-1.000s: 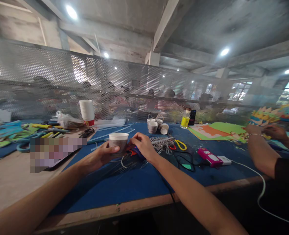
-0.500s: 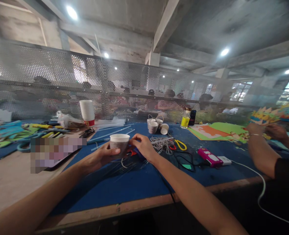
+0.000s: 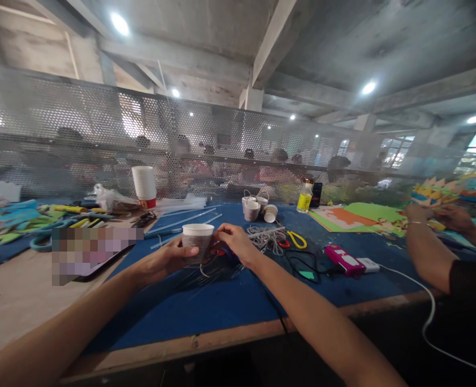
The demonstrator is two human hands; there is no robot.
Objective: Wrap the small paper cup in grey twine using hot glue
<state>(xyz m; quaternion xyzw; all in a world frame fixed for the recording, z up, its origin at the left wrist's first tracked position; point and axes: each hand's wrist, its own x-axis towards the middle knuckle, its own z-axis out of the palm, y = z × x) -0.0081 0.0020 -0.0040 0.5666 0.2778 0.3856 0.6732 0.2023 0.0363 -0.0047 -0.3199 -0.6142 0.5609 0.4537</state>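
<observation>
From the head view, I see the left hand (image 3: 166, 258) grasping a paper cup (image 3: 197, 241), thumb across its front and the other fingers going out of sight behind it. The cup is upright over the blue mat (image 3: 181, 317), its wall greyish below a white rim. The right hand (image 3: 235, 244) is at the cup's right side, fingertips bent together close to the wall; I can't tell whether they pinch anything. Under that hand is something dark blue, mostly hidden, and a loop of pale string (image 3: 203, 271) curves below the cup.

Just past the right hand lies a tangle of grey cord (image 3: 262, 242), with a yellow handle (image 3: 297, 239) beside it. Farther back, small cups (image 3: 252, 210) stand bunched together, and another cup (image 3: 270, 214) lies tipped on its side near them. Left of these are clear sticks (image 3: 184, 216) and a tall stack of white cups (image 3: 144, 184). A yellow-labelled bottle (image 3: 303, 201) stands to the right. At the far right, a co-worker's hands (image 3: 420, 213) are at a colourful paper piece (image 3: 431, 192).
</observation>
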